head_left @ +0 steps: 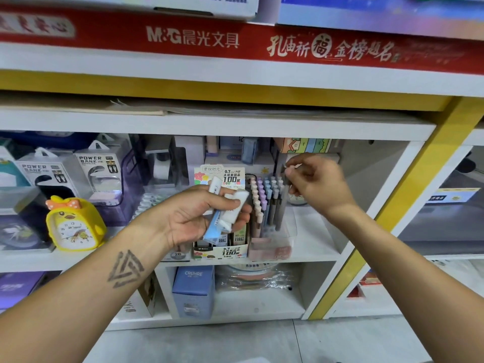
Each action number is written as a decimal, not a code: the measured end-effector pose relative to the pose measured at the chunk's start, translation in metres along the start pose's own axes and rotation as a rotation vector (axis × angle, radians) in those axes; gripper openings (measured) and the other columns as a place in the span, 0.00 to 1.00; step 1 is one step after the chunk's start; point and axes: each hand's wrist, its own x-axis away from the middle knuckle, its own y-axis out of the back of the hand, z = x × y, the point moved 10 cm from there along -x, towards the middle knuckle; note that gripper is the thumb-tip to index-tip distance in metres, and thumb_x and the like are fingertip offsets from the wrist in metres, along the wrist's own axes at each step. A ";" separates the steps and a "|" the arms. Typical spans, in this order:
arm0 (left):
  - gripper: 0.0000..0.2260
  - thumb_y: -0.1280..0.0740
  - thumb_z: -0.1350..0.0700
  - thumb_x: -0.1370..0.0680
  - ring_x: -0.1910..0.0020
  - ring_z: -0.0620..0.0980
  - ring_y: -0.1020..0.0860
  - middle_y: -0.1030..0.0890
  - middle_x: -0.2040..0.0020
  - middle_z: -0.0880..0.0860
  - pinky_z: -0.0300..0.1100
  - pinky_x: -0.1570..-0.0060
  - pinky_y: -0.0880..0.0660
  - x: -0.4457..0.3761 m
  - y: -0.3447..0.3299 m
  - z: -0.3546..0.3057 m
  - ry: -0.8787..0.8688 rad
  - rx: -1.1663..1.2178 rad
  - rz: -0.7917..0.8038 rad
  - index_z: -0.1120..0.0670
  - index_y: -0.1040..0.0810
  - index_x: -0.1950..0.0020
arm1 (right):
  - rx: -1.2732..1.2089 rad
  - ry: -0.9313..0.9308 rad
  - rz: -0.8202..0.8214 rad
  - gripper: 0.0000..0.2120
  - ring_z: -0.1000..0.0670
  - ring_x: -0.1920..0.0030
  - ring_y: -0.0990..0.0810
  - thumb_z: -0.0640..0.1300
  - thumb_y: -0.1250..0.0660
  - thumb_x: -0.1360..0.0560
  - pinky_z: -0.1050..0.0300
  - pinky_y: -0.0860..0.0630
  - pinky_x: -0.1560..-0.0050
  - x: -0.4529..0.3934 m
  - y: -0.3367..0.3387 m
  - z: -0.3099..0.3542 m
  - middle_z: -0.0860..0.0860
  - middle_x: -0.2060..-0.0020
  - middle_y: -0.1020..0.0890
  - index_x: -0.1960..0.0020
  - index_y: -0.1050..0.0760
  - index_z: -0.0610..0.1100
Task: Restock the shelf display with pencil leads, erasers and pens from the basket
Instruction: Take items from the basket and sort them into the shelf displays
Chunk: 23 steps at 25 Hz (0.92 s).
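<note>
Nearest the lens, two bare forearms are extended toward a white shelf unit with yellow trim [366, 247]. The left hand [199, 216] is curled around a small bundle of flat white and pale-blue stationery packs [225, 213], probably erasers or lead cases, held just in front of the printed cardboard pencil-lead display box [222, 251]. The right hand [317, 183] is pinching the top of a slim grey pen [285, 179] at the right edge of the clear acrylic pen stand filled with pastel pens [267, 205].

Step judged in hand: pens are being slotted into the stand while the remaining stock is kept in the left hand. The next move is judged to call for a straight downward push into a free slot, then transfer of one pack from the left bundle.

Obstacles: neighbouring pen caps stand closely packed, and the shelf board above limits lift room. A yellow chick-shaped alarm clock [74, 224] and boxed power banks [97, 174] stand well apart, left. The basket is not in view.
</note>
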 end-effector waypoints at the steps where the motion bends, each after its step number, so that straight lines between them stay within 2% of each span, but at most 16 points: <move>1: 0.13 0.31 0.70 0.30 0.57 0.58 0.15 0.16 0.51 0.66 0.48 0.62 0.18 -0.001 0.002 -0.001 -0.011 0.025 -0.020 0.67 0.19 0.46 | 0.099 0.042 0.050 0.03 0.49 0.65 0.16 0.40 0.32 0.21 0.47 0.16 0.56 0.003 -0.006 0.001 0.46 0.65 0.16 0.50 0.22 0.46; 6: 0.12 0.30 0.70 0.31 0.57 0.58 0.15 0.16 0.52 0.65 0.50 0.63 0.18 -0.001 -0.001 0.000 -0.019 0.062 -0.046 0.67 0.19 0.47 | 0.378 0.163 0.176 0.01 0.46 0.57 0.17 0.44 0.33 0.20 0.44 0.19 0.52 0.012 -0.027 -0.004 0.51 0.62 0.17 0.49 0.24 0.49; 13: 0.16 0.31 0.70 0.29 0.56 0.59 0.15 0.16 0.51 0.66 0.51 0.62 0.18 -0.004 -0.002 0.006 0.002 0.086 -0.053 0.67 0.22 0.41 | 0.356 0.197 0.307 0.04 0.52 0.60 0.18 0.44 0.32 0.21 0.45 0.19 0.55 0.015 -0.040 -0.002 0.54 0.64 0.18 0.54 0.23 0.52; 16: 0.10 0.34 0.70 0.26 0.55 0.61 0.15 0.17 0.50 0.68 0.53 0.61 0.18 -0.004 -0.002 0.006 0.017 0.122 -0.044 0.66 0.21 0.45 | 0.632 0.280 0.268 0.09 0.49 0.56 0.20 0.49 0.34 0.20 0.50 0.22 0.54 0.014 -0.043 -0.001 0.52 0.59 0.17 0.52 0.17 0.48; 19: 0.10 0.35 0.71 0.27 0.52 0.62 0.16 0.17 0.48 0.68 0.53 0.58 0.18 -0.004 -0.009 0.004 -0.007 0.089 0.022 0.68 0.19 0.48 | 0.834 0.298 0.228 0.15 0.49 0.55 0.22 0.54 0.38 0.19 0.52 0.24 0.54 0.013 -0.043 0.003 0.54 0.56 0.20 0.50 0.16 0.49; 21: 0.11 0.34 0.71 0.27 0.49 0.62 0.16 0.18 0.46 0.67 0.53 0.56 0.18 -0.003 -0.016 0.000 -0.044 0.046 0.086 0.67 0.17 0.47 | 0.634 0.261 0.166 0.14 0.51 0.56 0.22 0.56 0.37 0.19 0.55 0.25 0.56 0.011 -0.038 0.013 0.56 0.57 0.19 0.49 0.16 0.51; 23: 0.12 0.34 0.71 0.27 0.47 0.63 0.17 0.18 0.45 0.68 0.54 0.55 0.19 -0.001 -0.019 -0.002 -0.072 0.019 0.122 0.66 0.18 0.45 | 0.230 0.053 0.182 0.14 0.55 0.55 0.19 0.58 0.33 0.22 0.58 0.24 0.56 0.008 -0.042 0.009 0.57 0.57 0.15 0.46 0.16 0.51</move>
